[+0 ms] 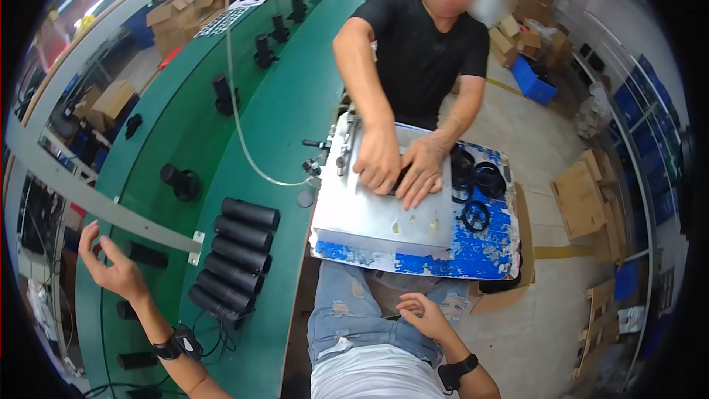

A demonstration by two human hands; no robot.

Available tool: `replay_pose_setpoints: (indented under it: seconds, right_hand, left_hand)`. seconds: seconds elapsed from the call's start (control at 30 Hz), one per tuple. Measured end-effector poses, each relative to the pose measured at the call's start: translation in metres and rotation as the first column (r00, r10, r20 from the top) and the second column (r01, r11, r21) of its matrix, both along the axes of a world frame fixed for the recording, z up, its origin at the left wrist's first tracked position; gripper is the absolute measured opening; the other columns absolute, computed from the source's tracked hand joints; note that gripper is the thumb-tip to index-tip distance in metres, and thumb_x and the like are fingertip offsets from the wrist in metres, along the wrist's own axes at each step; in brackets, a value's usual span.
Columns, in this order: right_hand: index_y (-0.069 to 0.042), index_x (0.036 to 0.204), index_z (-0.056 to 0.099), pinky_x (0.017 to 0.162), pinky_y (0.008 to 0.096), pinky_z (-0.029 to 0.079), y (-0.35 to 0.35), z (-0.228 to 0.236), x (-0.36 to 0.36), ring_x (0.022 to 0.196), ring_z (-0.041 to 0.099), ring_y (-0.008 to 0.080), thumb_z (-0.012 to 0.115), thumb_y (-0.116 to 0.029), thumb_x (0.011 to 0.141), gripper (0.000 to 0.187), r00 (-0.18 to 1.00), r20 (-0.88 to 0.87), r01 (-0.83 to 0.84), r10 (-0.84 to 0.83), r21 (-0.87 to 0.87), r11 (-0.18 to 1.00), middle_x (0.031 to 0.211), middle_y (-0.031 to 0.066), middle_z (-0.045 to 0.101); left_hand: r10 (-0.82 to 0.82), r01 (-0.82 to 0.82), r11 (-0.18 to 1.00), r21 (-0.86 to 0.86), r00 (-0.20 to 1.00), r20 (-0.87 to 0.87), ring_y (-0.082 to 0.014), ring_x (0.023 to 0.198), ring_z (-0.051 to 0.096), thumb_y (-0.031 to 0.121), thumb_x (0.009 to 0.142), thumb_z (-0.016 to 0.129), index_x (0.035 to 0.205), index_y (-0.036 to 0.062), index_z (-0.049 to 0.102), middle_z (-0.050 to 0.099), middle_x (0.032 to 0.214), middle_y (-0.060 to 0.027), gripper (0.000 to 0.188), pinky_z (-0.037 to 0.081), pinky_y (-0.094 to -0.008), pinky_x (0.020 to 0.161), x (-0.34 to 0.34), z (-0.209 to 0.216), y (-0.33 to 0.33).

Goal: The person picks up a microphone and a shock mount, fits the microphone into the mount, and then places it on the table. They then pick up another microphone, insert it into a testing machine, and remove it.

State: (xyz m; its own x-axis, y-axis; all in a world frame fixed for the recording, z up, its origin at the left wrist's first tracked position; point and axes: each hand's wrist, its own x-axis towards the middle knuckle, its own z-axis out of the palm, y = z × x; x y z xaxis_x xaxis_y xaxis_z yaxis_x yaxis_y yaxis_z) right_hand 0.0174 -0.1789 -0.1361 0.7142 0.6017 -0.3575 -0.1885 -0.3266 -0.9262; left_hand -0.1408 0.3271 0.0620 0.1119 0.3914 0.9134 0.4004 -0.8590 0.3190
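My left hand (117,270) is raised at the left over the green bench, fingers apart and holding nothing, close to a black cylinder (146,254) that stands out from the bench's far side. My right hand (424,315) hovers over my lap, its fingers loosely bent and apart, with nothing in them. Several black cylinders (238,262) lie in a row on the green bench between my hands. Across from me, a person in a black shirt presses both hands on a dark part, mostly hidden, on a silver metal box (354,210).
The metal box sits on a worn blue-and-white board (484,247) with black rings (475,216) at its right. A pale hose (238,122) hangs over the green bench (255,148). A slanted grey bar (96,196) crosses near my left hand. Cardboard boxes (587,196) stand at the right.
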Motion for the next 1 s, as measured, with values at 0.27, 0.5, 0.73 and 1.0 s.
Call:
replay_pose_setpoints:
  seconds: [0.27, 0.5, 0.73, 1.0]
  right_hand:
    - [0.000, 0.120, 0.050, 0.081, 0.0239, 0.047, -0.017, -0.019, -0.001, 0.090, 0.061, 0.0137, 0.060, -0.004, 0.088, 0.034, 0.998, -0.016, 0.067, -0.066, 0.034, 0.997, 0.100, 0.0105, 0.066]
    - [0.001, 0.121, 0.050, 0.083, 0.0248, 0.047, -0.024, -0.017, 0.007, 0.091, 0.062, 0.0149, 0.060, -0.004, 0.088, 0.035, 0.997, -0.054, 0.050, -0.050, -0.014, 0.999, 0.100, 0.0120, 0.066]
    - [-0.001, 0.122, 0.050, 0.086, 0.0271, 0.045, -0.019, -0.001, -0.002, 0.095, 0.060, 0.0161, 0.060, -0.006, 0.088, 0.036, 0.994, -0.051, 0.097, -0.095, 0.050, 0.994, 0.103, 0.0110, 0.065]
    - [-0.001, 0.123, 0.051, 0.087, 0.0303, 0.046, 0.007, 0.035, 0.014, 0.097, 0.061, 0.0180, 0.058, -0.015, 0.089, 0.038, 0.999, -0.003, -0.031, 0.033, 0.194, 0.981, 0.106, 0.0114, 0.064]
  left_hand:
    - [0.448, -0.523, 0.821, -0.229, 0.839, -0.309, -0.0391, 0.120, 0.045, 0.038, 0.078, 0.066, 0.125, 0.0012, 0.050, 0.051, 0.127, -0.0225, 0.062, 0.038, -0.0472, 0.099, -0.017, -0.121, 0.148]
    - [0.149, -0.534, 0.693, -0.484, 0.763, -0.629, -0.0402, 0.111, 0.051, 0.036, 0.079, 0.069, 0.125, 0.0200, 0.045, 0.045, 0.128, -0.0136, 0.054, 0.047, -0.0488, 0.089, -0.059, -0.177, 0.137]
    - [0.242, -0.442, 0.825, -0.351, 0.838, -0.489, -0.0398, 0.090, 0.054, 0.029, 0.084, 0.065, 0.096, 0.0056, 0.048, 0.052, 0.099, -0.0179, 0.032, 0.045, -0.0470, 0.078, -0.067, -0.178, 0.129]
    - [-0.070, 0.091, 0.902, -0.422, 0.995, 0.065, -0.0203, 0.091, 0.057, 0.028, 0.099, 0.043, 0.113, -0.0010, 0.052, 0.059, 0.102, -0.0132, 0.033, 0.046, -0.0319, 0.083, -0.066, -0.117, 0.017]
